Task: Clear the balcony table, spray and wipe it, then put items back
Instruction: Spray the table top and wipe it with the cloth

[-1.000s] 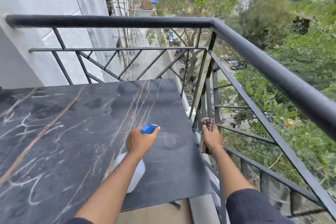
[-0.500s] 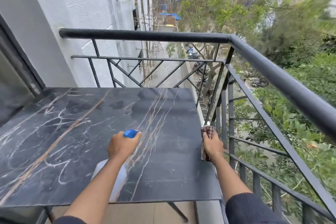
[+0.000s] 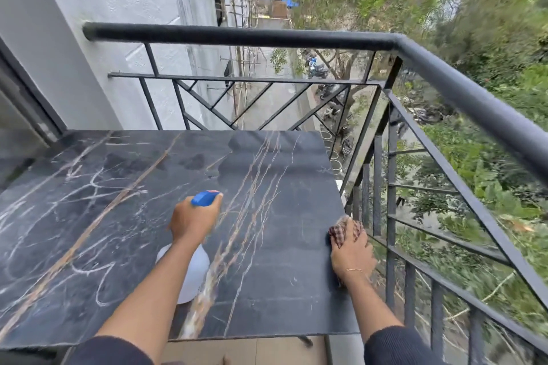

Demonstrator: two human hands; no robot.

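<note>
A black marble table [image 3: 281, 201] with white and tan veins fills the lower left. My left hand [image 3: 194, 221] grips a white spray bottle [image 3: 189, 275] with a blue nozzle [image 3: 205, 197], held over the middle of the tabletop and pointing away from me. My right hand [image 3: 351, 255] holds a checked brown cloth [image 3: 341, 231] at the table's right edge, partly over the top and partly off the side. Nothing else stands on the tabletop.
A black metal railing [image 3: 444, 74] runs behind the table and close along its right side. A white wall [image 3: 98, 9] rises at the left. Beyond the rail lie trees and a street far below. Tiled floor [image 3: 252, 350] shows under the table's near edge.
The view has tilted and shifted, bringing more wall and railing into sight. My left hand with the bottle stays over the table's middle. My right hand with the cloth has come in from the railing onto the table's right edge.
</note>
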